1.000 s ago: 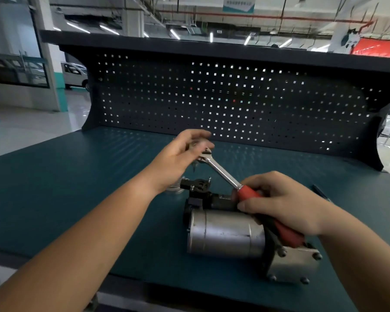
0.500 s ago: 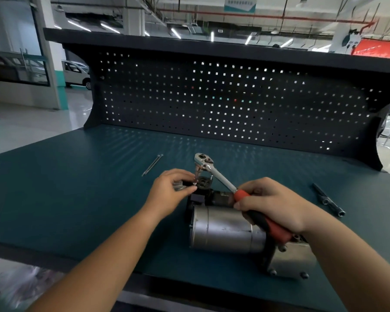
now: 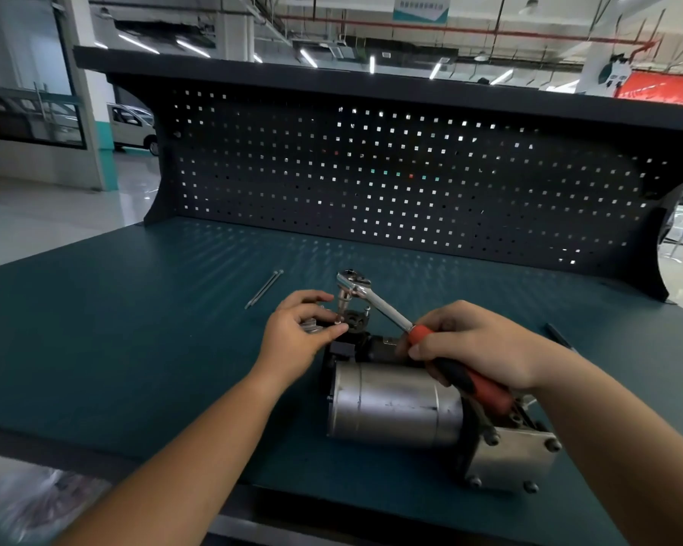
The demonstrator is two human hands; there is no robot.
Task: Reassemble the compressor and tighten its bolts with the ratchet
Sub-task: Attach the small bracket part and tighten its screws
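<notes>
Compressor: one (image 3: 395,403), lying on its side on the near right part of the workbench (image 3: 135,329), silver drum toward the person, black fitting at its far end.
End block: one, at the drum's right end; four bolt heads (image 3: 491,439) counted on it.
Ratchet: one (image 3: 375,305), slanting up and away to the left, head over the black fitting, red and black handle low at the right.
Socket: one (image 3: 344,303), hanging upright from the ratchet head, lower end at the fitting.
Left hand: one (image 3: 296,336), forefinger and thumb curled close round the socket's lower end; a small silver part (image 3: 312,327) lies under the palm.
Right hand: one (image 3: 474,348), fingers wrapped tight round the ratchet handle above the drum.
Long rods: two (image 3: 264,288), side by side on the bench, left of the ratchet head and apart from the hands.
Dark tool: one (image 3: 558,336), on the bench at the right, partly hidden by the right forearm.
Pegboard: one (image 3: 371,171), upright behind the bench.
Change: a second ago the left hand was up at the ratchet head and its arm covered the rods; it now sits lower, at the socket. The right hand's hold is unchanged.
</notes>
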